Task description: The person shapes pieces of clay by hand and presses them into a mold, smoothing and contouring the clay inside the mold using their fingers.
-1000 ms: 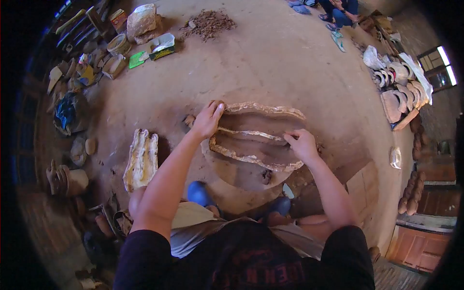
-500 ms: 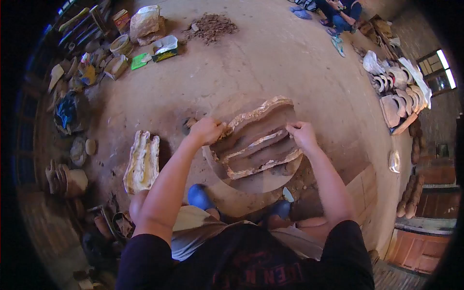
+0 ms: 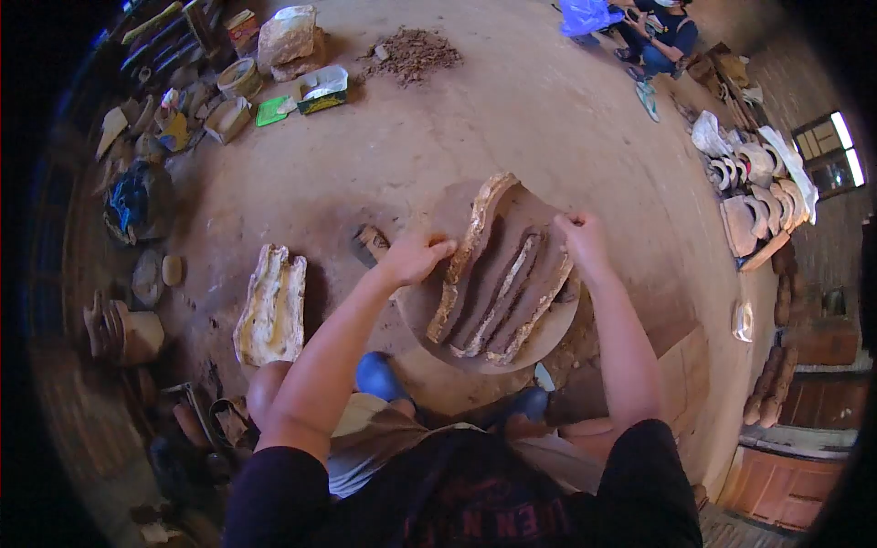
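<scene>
A long mould with pale, rough plaster-like edges and brown clay lining its channels lies on a round board between my knees. My left hand is closed at the mould's left edge, thumb and fingers against the rim. On the far right side, my right hand pinches the mould's upper right edge. The undersides of both grips are hidden. Left of the board lies a second pale mould half, hollow side up. A small dark block-like piece rests on the floor beyond my left hand.
Beside my right foot lies a small pale blade-like piece. A clay heap and a green-yellow box are farther off. Curved moulds are stacked at the right wall. Another person sits at the far right.
The mould has turned counter-clockwise on the board, its far end now pointing more away from me. Both hands moved with it. The far person now has a blue-violet bag beside them.
</scene>
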A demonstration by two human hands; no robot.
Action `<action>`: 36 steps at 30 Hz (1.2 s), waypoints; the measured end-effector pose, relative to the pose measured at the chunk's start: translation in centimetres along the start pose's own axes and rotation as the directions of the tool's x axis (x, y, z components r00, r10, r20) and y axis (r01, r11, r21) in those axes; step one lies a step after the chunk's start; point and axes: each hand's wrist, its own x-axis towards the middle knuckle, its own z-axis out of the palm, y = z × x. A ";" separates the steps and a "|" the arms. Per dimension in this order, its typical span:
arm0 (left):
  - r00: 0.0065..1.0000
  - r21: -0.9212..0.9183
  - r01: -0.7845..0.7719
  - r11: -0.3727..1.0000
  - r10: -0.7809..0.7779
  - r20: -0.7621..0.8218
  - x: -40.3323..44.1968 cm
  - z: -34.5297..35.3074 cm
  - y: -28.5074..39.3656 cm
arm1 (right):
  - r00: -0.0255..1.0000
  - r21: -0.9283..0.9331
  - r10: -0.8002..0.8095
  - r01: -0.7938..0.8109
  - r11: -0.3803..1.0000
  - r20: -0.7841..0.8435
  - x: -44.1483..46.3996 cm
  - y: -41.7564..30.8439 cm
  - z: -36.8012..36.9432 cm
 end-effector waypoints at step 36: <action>0.876 0.172 -0.156 0.973 0.217 -0.430 0.3 7.9 -2.1 | 0.864 -0.297 0.146 0.005 0.955 0.483 -1.8 -3.8 3.5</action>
